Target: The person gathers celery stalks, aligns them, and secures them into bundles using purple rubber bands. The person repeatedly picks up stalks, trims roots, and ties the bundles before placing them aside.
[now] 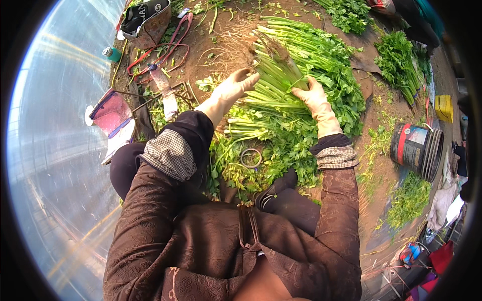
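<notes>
A large heap of celery (278, 94) with pale stalks, green leaves and roots lies on the soil before me. My right hand (313, 97), in a pale glove, is closed around the stalks of a celery plant (284, 60), whose muddy roots point away from me. My left hand (235, 84), gloved too, is held at the root side of the heap with its fingers apart and nothing seen in them. Nearer my feet, a roll of tape (251, 157) rests on loose leaves.
Left are a bag (147, 26), a teal bottle (112, 54), red straps (180, 41) and a pink cloth-covered item (113, 116) beside plastic sheeting (60, 113). Right are a black bucket (416, 150), a yellow container (444, 108) and bundled celery (399, 64). Another person (418, 19) is at the upper right.
</notes>
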### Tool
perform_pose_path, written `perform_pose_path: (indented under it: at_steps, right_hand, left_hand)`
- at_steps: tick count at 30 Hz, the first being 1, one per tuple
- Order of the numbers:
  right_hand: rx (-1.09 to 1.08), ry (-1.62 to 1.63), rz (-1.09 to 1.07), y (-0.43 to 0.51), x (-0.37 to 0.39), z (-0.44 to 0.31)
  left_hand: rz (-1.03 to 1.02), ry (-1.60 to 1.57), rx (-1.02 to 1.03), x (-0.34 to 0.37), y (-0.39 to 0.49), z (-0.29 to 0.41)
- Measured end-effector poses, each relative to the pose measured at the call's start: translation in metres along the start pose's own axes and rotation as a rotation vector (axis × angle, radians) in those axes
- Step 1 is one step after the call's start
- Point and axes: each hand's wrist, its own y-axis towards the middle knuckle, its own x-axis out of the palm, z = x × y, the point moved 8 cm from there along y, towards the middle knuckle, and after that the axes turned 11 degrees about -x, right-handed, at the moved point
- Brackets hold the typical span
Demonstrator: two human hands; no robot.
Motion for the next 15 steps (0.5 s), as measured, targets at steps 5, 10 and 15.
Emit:
perform_pose_path:
  at_steps: [5,10,15]
  right_hand:
    - [-0.022,-0.044,0.000,-0.011,0.007,-0.006]
    - [-0.187,-0.053,-0.155,-0.006,0.022,-0.022]
    - [-0.019,0.002,0.002,0.005,0.012,-0.012]
  left_hand:
    - [0.053,-0.811,0.073,0.040,0.046,0.002]
    - [0.127,-0.855,0.075,0.052,0.048,0.014]
    - [0.245,-0.199,0.417,0.059,0.033,0.012]
